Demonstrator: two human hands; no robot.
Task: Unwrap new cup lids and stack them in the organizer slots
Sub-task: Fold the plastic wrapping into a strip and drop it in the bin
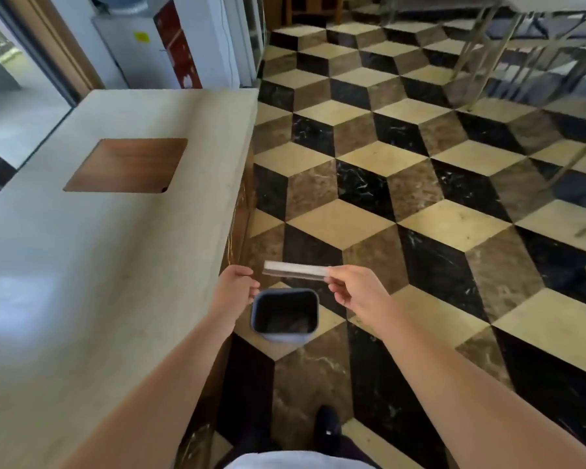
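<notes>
Wrapper strip [295, 269] (blurred) pinched by right hand [352, 289], above bin [285, 314]

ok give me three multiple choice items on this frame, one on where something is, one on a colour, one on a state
1. Where is the small bin?
A. on the counter
B. on the floor beside the counter, below the hands
C. under the far tables

2. What colour is the square panel set in the counter top?
A. brown wood
B. bright blue
C. white

3. What is the right hand doing?
A. resting flat on the counter
B. hanging empty
C. pinching one end of a thin flat strip

Answers:
1 B, the bin stands on the patterned floor next to the counter's edge.
2 A, the panel shows brown wood grain.
3 C, its fingers close on the strip's end, while the left hand is apart from the other end.
</notes>
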